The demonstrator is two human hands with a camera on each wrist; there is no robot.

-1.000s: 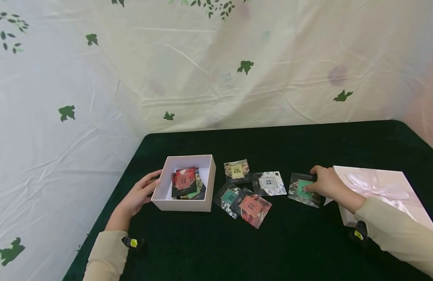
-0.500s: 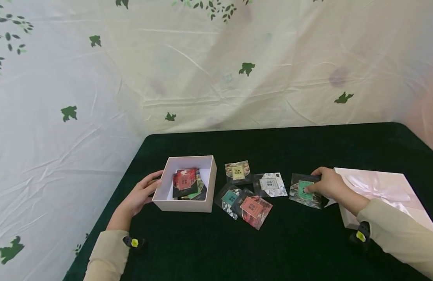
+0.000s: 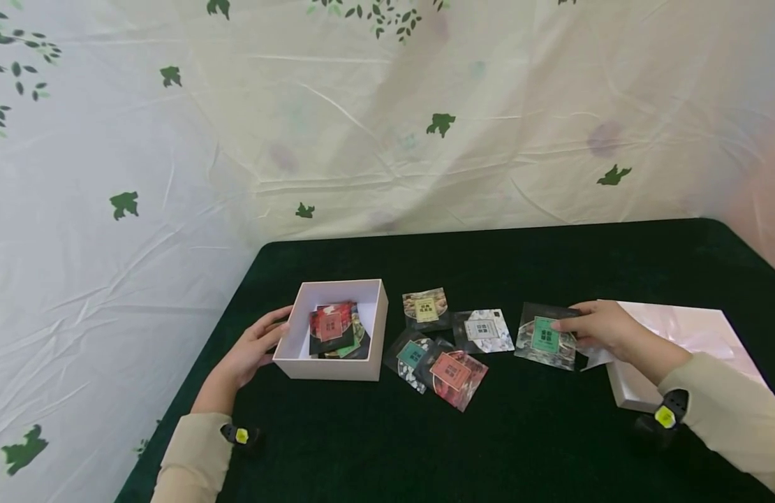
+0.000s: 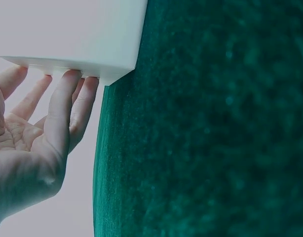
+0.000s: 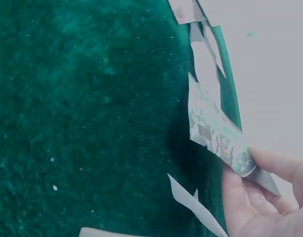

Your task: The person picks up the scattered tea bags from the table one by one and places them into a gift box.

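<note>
My right hand [image 3: 616,330] pinches a square packet [image 3: 538,341] with a green label between thumb and fingers. In the right wrist view the packet [image 5: 215,128] sticks out from the fingertips, raised off the green cloth. On the other side my left hand [image 3: 252,349] touches the left wall of an open pale pink box [image 3: 327,369]. Seen from the left wrist, its extended fingers [image 4: 62,106] lie against the box's side [image 4: 77,29]. Inside the box are several packets, a red-labelled one [image 3: 329,327] on top.
Between the hands lie more packets: one yellow-labelled [image 3: 425,309], one white [image 3: 483,330], and a red-labelled one [image 3: 452,372] overlapping a teal-labelled one [image 3: 411,355]. A pink lid with a ribbon bow [image 3: 695,332] sits under the right forearm. Dark green cloth [image 3: 456,454] covers the table.
My right hand has lifted the green-labelled packet from the cloth, and the hand has shifted slightly right. The left hand and the box stay in place.
</note>
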